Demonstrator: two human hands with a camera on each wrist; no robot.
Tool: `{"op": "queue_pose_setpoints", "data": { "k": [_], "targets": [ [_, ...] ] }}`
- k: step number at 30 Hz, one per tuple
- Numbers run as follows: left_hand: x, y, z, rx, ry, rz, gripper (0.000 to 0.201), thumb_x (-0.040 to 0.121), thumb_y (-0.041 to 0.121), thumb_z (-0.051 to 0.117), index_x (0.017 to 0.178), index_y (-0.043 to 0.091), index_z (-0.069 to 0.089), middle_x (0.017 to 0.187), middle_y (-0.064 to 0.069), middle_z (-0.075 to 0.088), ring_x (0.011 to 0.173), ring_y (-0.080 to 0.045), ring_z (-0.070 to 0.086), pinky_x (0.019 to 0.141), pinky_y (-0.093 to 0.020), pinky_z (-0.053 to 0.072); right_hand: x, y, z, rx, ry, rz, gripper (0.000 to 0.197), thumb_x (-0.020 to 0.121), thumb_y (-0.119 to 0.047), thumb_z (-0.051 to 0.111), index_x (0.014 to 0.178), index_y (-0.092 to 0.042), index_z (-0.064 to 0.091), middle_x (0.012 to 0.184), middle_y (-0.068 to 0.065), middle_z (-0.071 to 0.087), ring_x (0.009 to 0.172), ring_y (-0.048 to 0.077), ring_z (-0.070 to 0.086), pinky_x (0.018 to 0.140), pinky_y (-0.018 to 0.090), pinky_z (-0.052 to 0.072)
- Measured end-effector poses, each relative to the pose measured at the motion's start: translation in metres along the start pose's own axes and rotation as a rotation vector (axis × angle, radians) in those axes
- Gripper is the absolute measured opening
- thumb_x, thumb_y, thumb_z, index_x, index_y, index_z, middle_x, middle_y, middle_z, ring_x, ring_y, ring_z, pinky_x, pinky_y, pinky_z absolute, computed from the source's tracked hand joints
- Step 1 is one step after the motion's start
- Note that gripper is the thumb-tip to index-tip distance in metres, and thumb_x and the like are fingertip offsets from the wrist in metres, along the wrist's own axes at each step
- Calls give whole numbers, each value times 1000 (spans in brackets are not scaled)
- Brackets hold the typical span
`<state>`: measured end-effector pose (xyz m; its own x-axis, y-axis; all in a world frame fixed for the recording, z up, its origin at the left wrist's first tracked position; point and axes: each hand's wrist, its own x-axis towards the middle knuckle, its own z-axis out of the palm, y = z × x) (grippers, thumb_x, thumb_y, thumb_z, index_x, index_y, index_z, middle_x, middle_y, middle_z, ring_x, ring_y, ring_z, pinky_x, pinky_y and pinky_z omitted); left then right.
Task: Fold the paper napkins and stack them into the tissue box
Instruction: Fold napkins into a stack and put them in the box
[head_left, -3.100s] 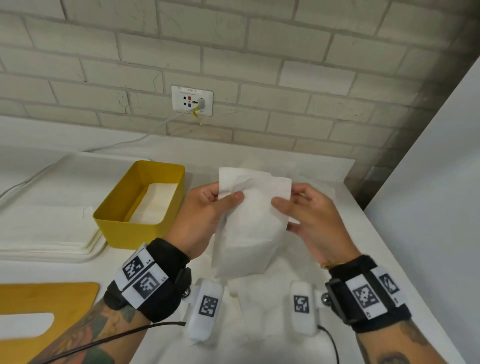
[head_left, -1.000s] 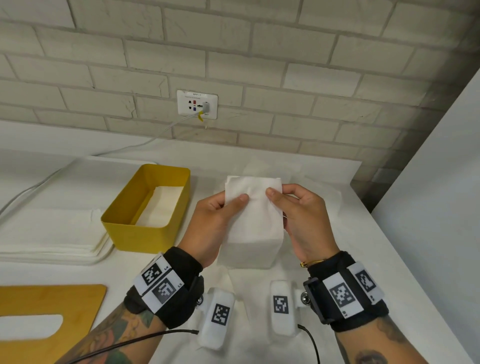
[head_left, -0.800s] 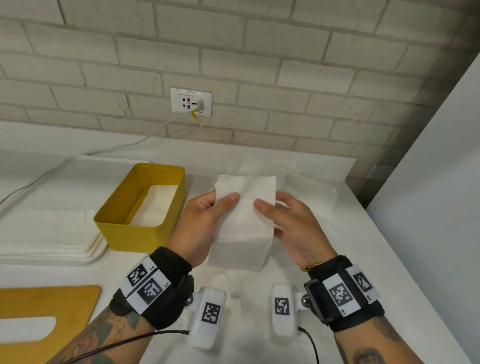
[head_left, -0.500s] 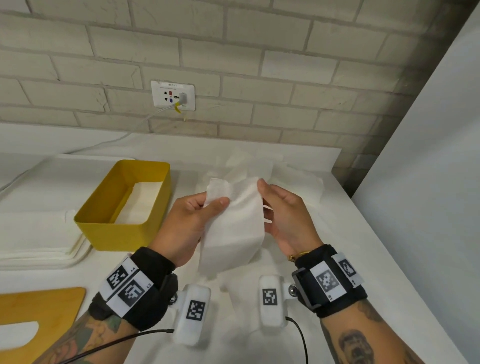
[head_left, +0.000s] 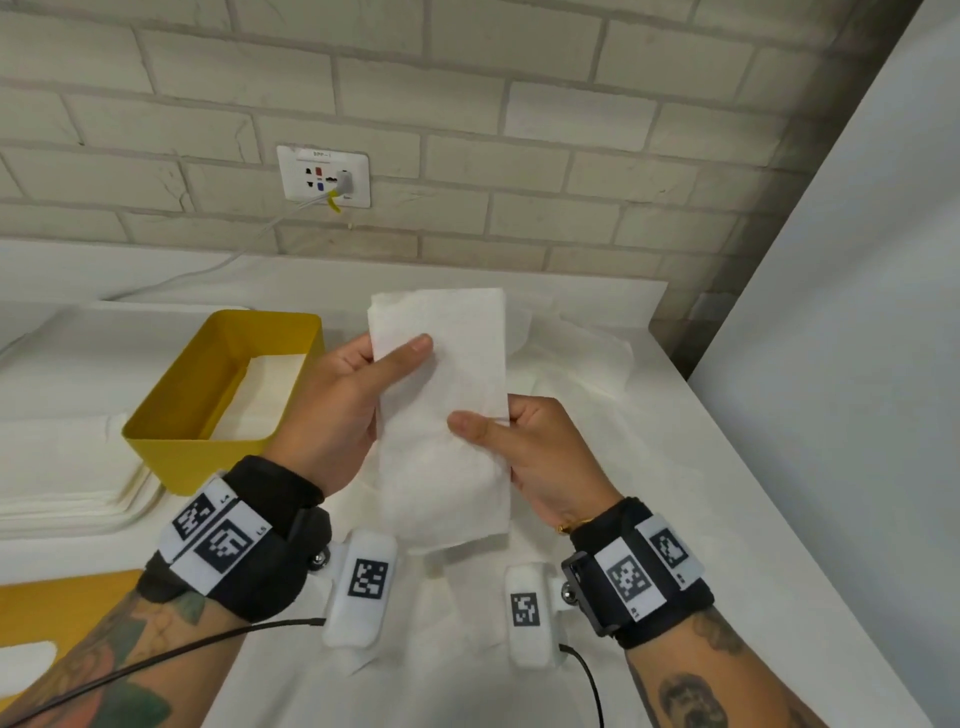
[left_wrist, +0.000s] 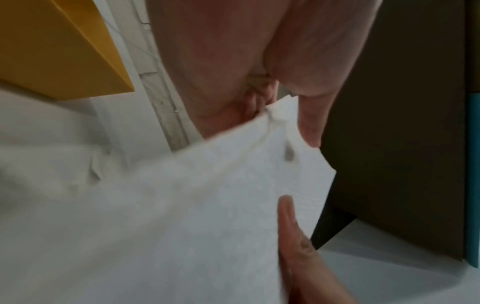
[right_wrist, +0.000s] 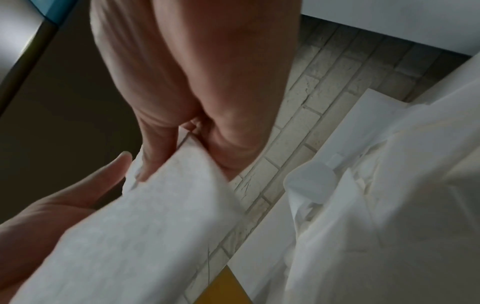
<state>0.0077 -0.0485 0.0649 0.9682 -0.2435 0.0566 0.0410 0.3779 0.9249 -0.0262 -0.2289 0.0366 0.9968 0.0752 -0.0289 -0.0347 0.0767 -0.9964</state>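
Note:
A white paper napkin (head_left: 441, 415), folded into a tall narrow strip, hangs upright above the table between both hands. My left hand (head_left: 353, 410) pinches its upper left edge, thumb on the front. My right hand (head_left: 524, 447) pinches its right edge lower down, thumb across the front. The napkin (left_wrist: 207, 205) fills the left wrist view, and the napkin (right_wrist: 155, 205) also crosses the right wrist view between thumb and fingers. The yellow tissue box (head_left: 171, 441) stands open to the left, with folded white napkins lying flat inside.
Loose unfolded napkins (head_left: 582, 374) lie spread on the white table under and behind my hands. A stack of white sheets (head_left: 57, 467) sits left of the box. A wooden lid (head_left: 62, 618) lies at the near left. A brick wall with a socket (head_left: 324, 174) stands behind.
My right hand has slid down the napkin's right edge from the top corner to mid-height. The napkin now hangs flatter and straighter, and my left hand keeps its pinch at the top.

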Motion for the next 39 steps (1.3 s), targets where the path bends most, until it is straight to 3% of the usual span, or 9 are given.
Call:
{"op": "queue_pose_setpoints", "data": {
  "k": [5, 10, 14, 18, 21, 25, 29, 34, 39],
  "targets": [
    [2, -3, 0, -7, 24, -35, 26, 91, 20, 65, 111, 6, 72, 106, -12, 78, 94, -27, 76, 74, -35, 63, -4, 10, 5, -111, -88, 77, 53, 85, -40, 77, 108, 7, 71, 113, 23, 73, 106, 41, 70, 97, 61, 53],
    [9, 1, -33, -57, 133, -13, 21, 92, 22, 65, 109, 12, 72, 99, -5, 78, 86, -20, 76, 73, -34, 63, -30, 29, -21, -212, -310, 275, 23, 103, -26, 57, 108, -9, 70, 106, 12, 77, 91, 27, 76, 86, 34, 61],
    [-1, -8, -49, -37, 149, -45, 19, 91, 21, 64, 105, 14, 75, 102, -5, 79, 89, -19, 77, 76, -34, 64, -22, 20, -77, -357, 147, 259, 16, 96, -18, 69, 100, -4, 74, 89, 13, 77, 74, 24, 75, 81, 42, 63],
    [-8, -22, -45, -41, 153, -105, 25, 87, 22, 67, 108, 13, 74, 104, -8, 79, 87, -20, 77, 70, -32, 63, 1, 21, -115, -652, 465, 305, 40, 87, -42, 76, 91, -1, 73, 77, 7, 71, 63, 13, 63, 61, 26, 55],
    [-10, -28, -38, -38, 143, -132, 33, 86, 24, 67, 116, 11, 71, 107, -9, 78, 89, -22, 77, 67, -31, 62, 21, 37, -113, -815, 397, 414, 52, 77, -61, 76, 90, -11, 72, 105, 6, 67, 105, 21, 59, 95, 34, 50],
    [-10, -30, -36, -23, 138, -157, 36, 84, 27, 69, 117, 13, 71, 110, -10, 77, 93, -24, 76, 69, -33, 63, 33, 33, -94, -688, 439, 160, 19, 85, -31, 80, 88, -15, 70, 102, 3, 68, 99, 19, 62, 80, 19, 45],
    [-11, -29, -43, -13, 162, -172, 40, 85, 27, 68, 121, 11, 70, 113, -12, 77, 94, -25, 76, 72, -34, 63, 31, -4, -92, -787, 416, -131, 15, 90, -26, 75, 81, -20, 65, 89, -5, 65, 77, -2, 58, 68, 5, 39],
    [-9, -34, -42, -48, 189, -196, 42, 85, 26, 69, 123, 8, 69, 117, -15, 75, 101, -30, 74, 87, -42, 56, 8, -65, -77, -461, 194, -234, 13, 89, -15, 75, 91, -19, 63, 82, 22, 72, 69, 20, 61, 69, 30, 49],
    [-5, -41, -24, -82, 160, -227, 30, 96, 19, 62, 122, 4, 69, 108, -14, 77, 91, -26, 76, 70, -33, 61, -10, -93, -46, 268, -134, -352, 43, 81, -10, 65, 118, -32, 69, 91, 5, 74, 80, 16, 71, 67, 29, 60]
  ]
}}
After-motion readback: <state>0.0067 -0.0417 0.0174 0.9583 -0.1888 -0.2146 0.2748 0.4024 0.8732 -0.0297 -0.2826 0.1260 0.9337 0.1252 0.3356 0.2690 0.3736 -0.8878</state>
